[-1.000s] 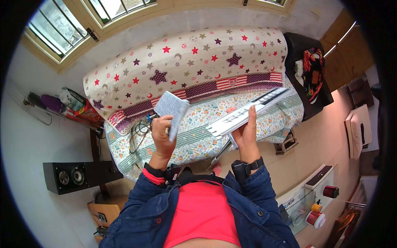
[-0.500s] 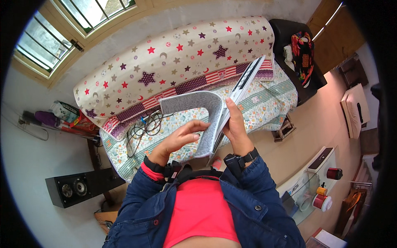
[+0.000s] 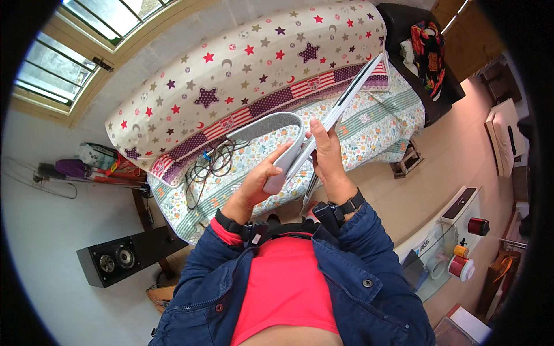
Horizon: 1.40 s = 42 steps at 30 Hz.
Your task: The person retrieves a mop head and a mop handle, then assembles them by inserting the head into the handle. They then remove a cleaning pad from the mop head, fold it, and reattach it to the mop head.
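A bendy grey sheet (image 3: 272, 122) with a felt-like face arches over in front of me, its smooth, paler side turned toward me at the lower end. My left hand (image 3: 254, 185) is closed on that lower end, thumb on the near side. Against the sheet's right side lies a narrow stack of thin white-edged boards (image 3: 359, 85), tilted up toward the far right. My right hand (image 3: 330, 158) grips the boards near their lower middle, thumb pointing up along them. What the boards are cannot be made out, and the right fingers are mostly hidden behind them.
Beyond my hands stands a sofa (image 3: 254, 55) under a star-patterned cover, with a black cable (image 3: 199, 184) coiled on its seat. A black loudspeaker (image 3: 115, 259) is at left. At right, a glass-topped table (image 3: 427, 271) carries jars; a small wooden stool (image 3: 407, 160) sits by the sofa.
My left hand has gone from touching the sheet's felt face with loose fingers to gripping its lower end. The sheet has turned, showing its smooth side. The boards have turned more edge-on.
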Motion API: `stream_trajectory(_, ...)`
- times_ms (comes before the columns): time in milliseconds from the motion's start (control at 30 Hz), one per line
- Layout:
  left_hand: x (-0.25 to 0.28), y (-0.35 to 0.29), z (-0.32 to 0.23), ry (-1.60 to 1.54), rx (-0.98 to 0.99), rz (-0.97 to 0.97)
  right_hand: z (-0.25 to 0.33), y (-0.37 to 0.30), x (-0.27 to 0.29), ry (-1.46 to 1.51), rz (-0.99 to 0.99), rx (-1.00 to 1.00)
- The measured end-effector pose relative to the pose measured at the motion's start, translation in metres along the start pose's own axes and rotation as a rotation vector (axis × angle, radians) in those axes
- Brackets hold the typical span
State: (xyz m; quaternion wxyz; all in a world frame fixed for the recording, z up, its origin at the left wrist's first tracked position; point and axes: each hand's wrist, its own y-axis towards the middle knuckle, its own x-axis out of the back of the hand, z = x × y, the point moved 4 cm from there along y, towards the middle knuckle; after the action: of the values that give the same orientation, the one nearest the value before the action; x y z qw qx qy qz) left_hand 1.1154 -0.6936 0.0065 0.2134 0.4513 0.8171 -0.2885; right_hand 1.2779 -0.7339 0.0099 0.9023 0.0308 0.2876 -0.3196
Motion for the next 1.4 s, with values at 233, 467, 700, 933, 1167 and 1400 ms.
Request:
stream_trajectory(233,0.006,0.011,0.018,0.032,-0.234,-0.205,0.001,-0.001,0.007,0.003,-0.003,-0.004)
stream_trajectory(467,0.004,0.01,-0.001,0.288,-0.447,-0.218,0.003,-0.007,0.015,0.087,-0.053,-0.053)
stream_trajectory(700,0.004,0.017,-0.001,0.365,-0.37,-0.129,0.011,-0.008,0.024,0.096,-0.065,-0.068)
stream_trajectory(933,-0.002,0.022,0.009,0.294,-0.327,-0.123,0.01,-0.01,0.026,0.067,-0.065,-0.081)
stream_trajectory(1167,-0.006,0.023,0.005,0.248,-0.382,-0.066,0.009,-0.013,0.021,0.044,-0.107,-0.023)
stream_trajectory(1400,0.001,0.025,0.014,0.002,-0.405,-0.098,0.002,-0.017,0.02,0.046,-0.119,0.005)
